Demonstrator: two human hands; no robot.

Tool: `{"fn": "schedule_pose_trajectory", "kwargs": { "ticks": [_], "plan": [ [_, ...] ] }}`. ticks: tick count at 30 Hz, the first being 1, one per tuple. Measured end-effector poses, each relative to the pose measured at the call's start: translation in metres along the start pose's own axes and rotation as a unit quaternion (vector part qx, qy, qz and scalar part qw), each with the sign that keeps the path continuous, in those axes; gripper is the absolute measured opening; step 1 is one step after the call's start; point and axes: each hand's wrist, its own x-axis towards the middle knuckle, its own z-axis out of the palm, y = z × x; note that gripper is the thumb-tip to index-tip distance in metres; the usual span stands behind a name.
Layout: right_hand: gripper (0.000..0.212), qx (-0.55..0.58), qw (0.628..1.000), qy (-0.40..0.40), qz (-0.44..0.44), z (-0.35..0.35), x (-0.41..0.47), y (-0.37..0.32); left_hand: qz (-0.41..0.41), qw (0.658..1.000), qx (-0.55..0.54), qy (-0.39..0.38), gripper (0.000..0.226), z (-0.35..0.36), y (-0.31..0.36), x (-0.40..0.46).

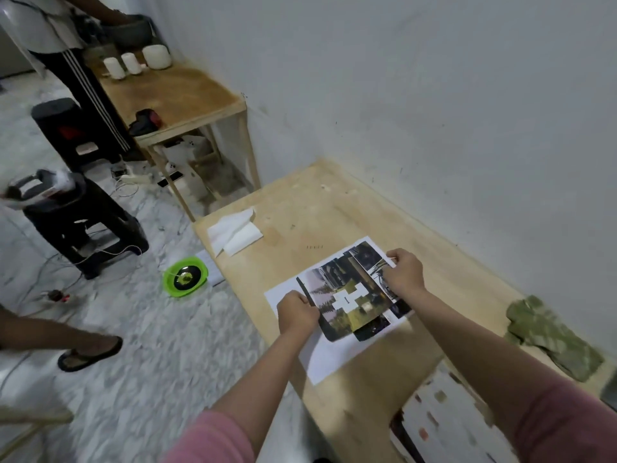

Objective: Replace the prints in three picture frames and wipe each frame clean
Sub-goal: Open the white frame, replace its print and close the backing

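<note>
Left hand (296, 312) and right hand (405, 273) pinching opposite edges of a print (347, 300), centre frame, above paper sheet (329, 357) on wooden surface (334, 208)

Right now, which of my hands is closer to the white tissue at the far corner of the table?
Left. Your left hand holds the picture frame's near-left edge, just below the white tissue. Your right hand grips the frame's right side, farther from it.

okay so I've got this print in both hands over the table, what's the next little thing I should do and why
Probably lift the print clear of the white sheet beneath it. Your left hand and right hand already grip its opposite edges, and no frame shows close by to receive it.
</note>
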Motion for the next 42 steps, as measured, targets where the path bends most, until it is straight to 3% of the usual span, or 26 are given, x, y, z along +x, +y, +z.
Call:
{"fn": "schedule_pose_trajectory", "kwargs": {
  "ticks": [7,12,15,22,32,36,42],
  "plan": [
    [0.045,-0.125,0.992,-0.019,-0.02,0.023,0.013,0.007,0.004,0.998,0.067,0.002,0.036,0.004,-0.004,0.011],
    [0.044,-0.166,0.986,-0.011,-0.021,0.021,0.002,0.013,-0.003,0.996,0.089,0.024,0.015,0.002,-0.009,-0.003],
    [0.042,-0.167,0.986,-0.007,-0.017,0.009,-0.01,0.02,0.012,0.995,0.098,0.02,0.022,0.003,-0.009,-0.019],
    [0.038,-0.165,0.986,0.02,-0.003,-0.038,-0.067,0.054,0.034,0.995,0.091,-0.031,0.032,0.016,-0.005,-0.086],
    [0.036,-0.244,0.968,-0.014,0.06,-0.104,-0.159,0.144,0.03,0.978,0.137,-0.156,0.057,0.066,-0.034,-0.196],
    [0.058,-0.353,0.93,-0.061,0.082,-0.118,-0.174,0.169,0.042,0.975,0.171,-0.133,0.061,0.084,-0.035,-0.221],
    [0.059,-0.319,0.944,-0.072,0.042,-0.121,-0.177,0.182,0.016,0.972,0.214,-0.092,0.051,0.101,-0.023,-0.231]
  ]
}}
